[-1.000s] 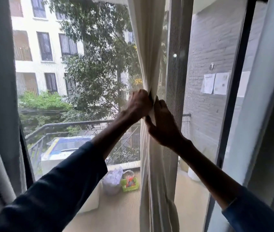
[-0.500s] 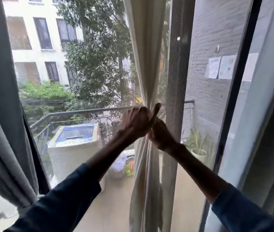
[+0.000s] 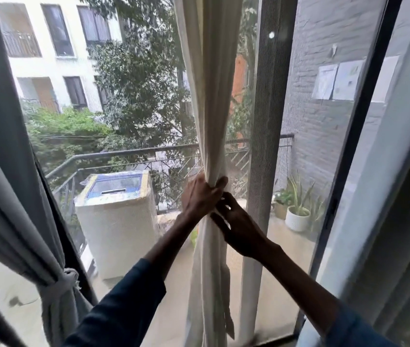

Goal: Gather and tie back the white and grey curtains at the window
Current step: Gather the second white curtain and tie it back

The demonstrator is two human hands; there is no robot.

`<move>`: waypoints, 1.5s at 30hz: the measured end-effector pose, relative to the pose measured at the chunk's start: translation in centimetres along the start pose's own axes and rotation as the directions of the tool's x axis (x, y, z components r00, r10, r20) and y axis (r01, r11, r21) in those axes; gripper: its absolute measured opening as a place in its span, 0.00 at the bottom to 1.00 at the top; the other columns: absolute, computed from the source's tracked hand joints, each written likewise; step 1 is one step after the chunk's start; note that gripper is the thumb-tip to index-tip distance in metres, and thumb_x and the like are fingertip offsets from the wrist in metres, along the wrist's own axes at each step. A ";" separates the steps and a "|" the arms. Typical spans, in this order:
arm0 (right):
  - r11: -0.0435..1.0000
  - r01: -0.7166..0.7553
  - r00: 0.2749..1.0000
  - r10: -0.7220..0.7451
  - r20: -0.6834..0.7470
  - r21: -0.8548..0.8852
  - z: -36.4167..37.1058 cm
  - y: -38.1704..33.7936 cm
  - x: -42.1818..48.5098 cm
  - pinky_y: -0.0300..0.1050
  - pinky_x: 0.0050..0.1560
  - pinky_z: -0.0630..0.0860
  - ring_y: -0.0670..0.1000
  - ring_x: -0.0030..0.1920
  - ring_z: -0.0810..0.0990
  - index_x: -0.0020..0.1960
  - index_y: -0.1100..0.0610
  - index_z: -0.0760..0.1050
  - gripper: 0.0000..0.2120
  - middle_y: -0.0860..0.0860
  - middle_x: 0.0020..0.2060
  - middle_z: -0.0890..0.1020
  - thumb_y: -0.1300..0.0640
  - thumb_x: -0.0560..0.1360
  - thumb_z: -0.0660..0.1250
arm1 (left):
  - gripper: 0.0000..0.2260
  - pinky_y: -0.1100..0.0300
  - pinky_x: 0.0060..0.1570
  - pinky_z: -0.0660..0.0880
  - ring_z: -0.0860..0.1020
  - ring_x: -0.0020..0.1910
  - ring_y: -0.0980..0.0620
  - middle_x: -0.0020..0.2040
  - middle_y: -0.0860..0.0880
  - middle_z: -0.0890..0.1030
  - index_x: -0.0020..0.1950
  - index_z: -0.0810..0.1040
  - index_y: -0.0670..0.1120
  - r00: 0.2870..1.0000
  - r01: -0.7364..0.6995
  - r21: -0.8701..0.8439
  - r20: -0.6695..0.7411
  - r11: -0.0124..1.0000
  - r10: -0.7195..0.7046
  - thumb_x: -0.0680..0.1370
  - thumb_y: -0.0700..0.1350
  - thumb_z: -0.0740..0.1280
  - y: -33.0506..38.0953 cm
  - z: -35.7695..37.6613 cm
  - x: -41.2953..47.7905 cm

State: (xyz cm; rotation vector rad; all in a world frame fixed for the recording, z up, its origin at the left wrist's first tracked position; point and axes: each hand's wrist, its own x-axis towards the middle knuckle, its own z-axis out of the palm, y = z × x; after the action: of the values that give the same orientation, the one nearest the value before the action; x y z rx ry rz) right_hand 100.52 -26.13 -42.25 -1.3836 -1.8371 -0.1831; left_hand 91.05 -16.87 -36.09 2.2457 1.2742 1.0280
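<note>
A white curtain (image 3: pixel 209 101) hangs bunched in the middle of the window. My left hand (image 3: pixel 200 196) grips the gathered folds from the left, thumb wrapped over the front. My right hand (image 3: pixel 236 224) sits just below and to the right, its fingers spread against the fabric; whether it pinches a strip I cannot tell. A loose white strip (image 3: pixel 226 296) dangles beside the lower curtain. At the far left a grey curtain (image 3: pixel 6 196) is gathered and bound with a white tie (image 3: pixel 65 279). More grey curtain (image 3: pixel 399 246) hangs at the right edge.
A dark window frame post (image 3: pixel 266 121) stands just right of the white curtain. Beyond the glass lies a balcony with a wrapped washing machine (image 3: pixel 118 221), a metal railing (image 3: pixel 123 156) and potted plants (image 3: pixel 296 211). A grey brick wall (image 3: pixel 324 121) rises at the right.
Both hands have slid down the white curtain, bunching it lower. My view has tilted down, bringing the tied grey curtain at the left into sight.
</note>
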 end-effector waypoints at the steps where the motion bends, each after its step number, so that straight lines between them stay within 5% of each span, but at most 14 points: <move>1: 0.999 -0.017 1.000 0.017 0.009 0.035 0.3 0.5 -0.7 0.35 0.63 0.71 0.46 0.64 0.75 0.72 0.58 0.71 0.18 0.52 0.69 0.71 0.56 0.84 0.60 | 0.27 0.52 0.39 0.80 0.81 0.38 0.44 0.41 0.46 0.82 0.52 0.77 0.45 1.000 0.014 0.000 0.004 1.000 -0.014 0.73 0.69 0.64 -0.4 0.4 -0.3; 4: 0.971 -0.154 0.987 0.162 -0.025 0.181 1.7 2.3 -3.6 0.32 0.54 0.74 0.44 0.60 0.78 0.64 0.58 0.79 0.14 0.49 0.61 0.79 0.62 0.79 0.66 | 0.28 0.48 0.41 0.81 0.82 0.40 0.42 0.44 0.43 0.83 0.53 0.77 0.42 0.993 0.048 -0.006 0.106 0.999 -0.047 0.74 0.68 0.66 -2.4 2.2 -1.9; 8: 0.848 -0.449 0.889 0.456 0.042 0.283 5.0 4.4 -8.8 0.39 0.43 0.81 0.43 0.51 0.84 0.56 0.54 0.83 0.12 0.45 0.51 0.85 0.60 0.73 0.75 | 0.29 0.48 0.43 0.81 0.82 0.43 0.42 0.48 0.44 0.83 0.56 0.78 0.44 0.968 0.067 -0.061 0.248 0.996 -0.050 0.74 0.68 0.63 -4.9 4.9 -5.1; 12: 0.762 -0.601 0.797 0.593 0.114 0.240 8.9 5.3 -13.5 0.39 0.45 0.80 0.39 0.45 0.84 0.55 0.51 0.84 0.17 0.42 0.45 0.86 0.61 0.67 0.79 | 0.32 0.46 0.47 0.79 0.81 0.46 0.45 0.49 0.46 0.82 0.58 0.76 0.46 0.943 0.087 -0.143 0.331 0.986 -0.035 0.73 0.73 0.58 -7.7 8.5 -7.7; 16: 0.630 -0.708 0.696 0.700 0.162 0.319 9.6 4.4 -15.0 0.39 0.41 0.80 0.40 0.41 0.84 0.54 0.39 0.81 0.19 0.42 0.42 0.86 0.53 0.67 0.79 | 0.28 0.46 0.57 0.77 0.78 0.56 0.45 0.58 0.44 0.79 0.66 0.70 0.45 0.928 0.109 -0.228 0.373 0.968 -0.017 0.77 0.66 0.61 -8.7 9.4 -9.1; 19: 0.569 -0.737 0.663 0.715 0.224 0.365 8.9 4.8 -15.4 0.44 0.43 0.81 0.41 0.40 0.83 0.49 0.39 0.82 0.14 0.44 0.41 0.87 0.52 0.67 0.80 | 0.31 0.46 0.57 0.77 0.78 0.56 0.45 0.59 0.45 0.78 0.68 0.69 0.47 0.914 0.104 -0.256 0.407 0.961 0.009 0.76 0.69 0.59 -9.2 8.9 -8.6; 24: 0.119 -0.697 0.510 0.775 0.372 0.707 6.7 4.9 -15.4 0.42 0.40 0.78 0.48 0.42 0.83 0.57 0.54 0.83 0.10 0.51 0.39 0.86 0.61 0.77 0.71 | 0.20 0.49 0.59 0.77 0.78 0.57 0.46 0.59 0.48 0.78 0.69 0.70 0.44 0.896 0.113 -0.302 0.443 0.946 0.035 0.82 0.54 0.63 -9.6 7.4 -7.9; 29: -0.032 -0.617 0.470 0.786 0.401 0.786 4.3 6.2 -14.1 0.39 0.37 0.75 0.48 0.36 0.78 0.61 0.57 0.81 0.12 0.51 0.37 0.79 0.59 0.79 0.66 | 0.16 0.60 0.53 0.75 0.78 0.53 0.51 0.55 0.48 0.79 0.66 0.74 0.42 0.874 0.108 -0.314 0.482 0.943 0.060 0.83 0.50 0.63 -9.2 7.2 -7.7; 31: 0.047 -0.621 0.543 0.745 0.387 0.782 3.0 6.4 -13.6 0.41 0.40 0.74 0.49 0.37 0.76 0.60 0.57 0.82 0.12 0.50 0.38 0.80 0.57 0.78 0.69 | 0.15 0.58 0.53 0.77 0.79 0.53 0.49 0.54 0.48 0.80 0.65 0.74 0.43 0.872 0.116 -0.321 0.486 0.940 0.058 0.83 0.51 0.62 -9.2 7.3 -7.8; 35: 0.551 -0.684 0.710 0.653 0.264 0.477 2.2 6.5 -13.3 0.41 0.50 0.78 0.45 0.46 0.84 0.53 0.51 0.85 0.17 0.47 0.45 0.88 0.52 0.66 0.82 | 0.15 0.61 0.52 0.74 0.78 0.53 0.50 0.54 0.49 0.79 0.66 0.74 0.42 0.881 0.102 -0.325 0.468 0.940 0.066 0.83 0.49 0.61 -9.0 7.4 -7.7; 37: 0.703 -0.646 0.762 0.619 0.190 0.298 2.5 6.5 -13.2 0.36 0.50 0.78 0.40 0.47 0.84 0.50 0.48 0.86 0.13 0.41 0.43 0.87 0.52 0.66 0.82 | 0.16 0.61 0.54 0.73 0.77 0.54 0.51 0.56 0.50 0.78 0.67 0.73 0.43 0.876 0.092 -0.320 0.477 0.943 0.076 0.84 0.50 0.61 -8.9 7.4 -7.8; 42: 0.795 -0.554 0.832 0.533 0.153 0.247 1.8 6.9 -12.9 0.29 0.44 0.72 0.37 0.44 0.82 0.48 0.50 0.87 0.05 0.35 0.40 0.84 0.51 0.74 0.75 | 0.18 0.52 0.61 0.76 0.79 0.58 0.48 0.59 0.46 0.80 0.68 0.73 0.44 0.883 0.084 -0.296 0.465 0.952 0.067 0.83 0.53 0.62 -9.4 7.8 -8.3; 45: 0.791 -0.574 0.817 0.538 0.208 0.210 1.2 8.1 -12.7 0.35 0.44 0.75 0.40 0.43 0.83 0.49 0.51 0.86 0.05 0.37 0.40 0.85 0.52 0.77 0.71 | 0.18 0.48 0.58 0.77 0.80 0.56 0.44 0.57 0.44 0.82 0.64 0.75 0.44 0.888 0.056 -0.253 0.455 0.966 0.067 0.82 0.56 0.62 -9.7 7.6 -8.5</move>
State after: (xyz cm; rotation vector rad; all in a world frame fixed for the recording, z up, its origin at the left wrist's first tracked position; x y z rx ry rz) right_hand 107.73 -31.72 -54.29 -1.7070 -1.4075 0.4628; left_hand 88.21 -18.69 -50.69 2.1139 0.8715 0.5657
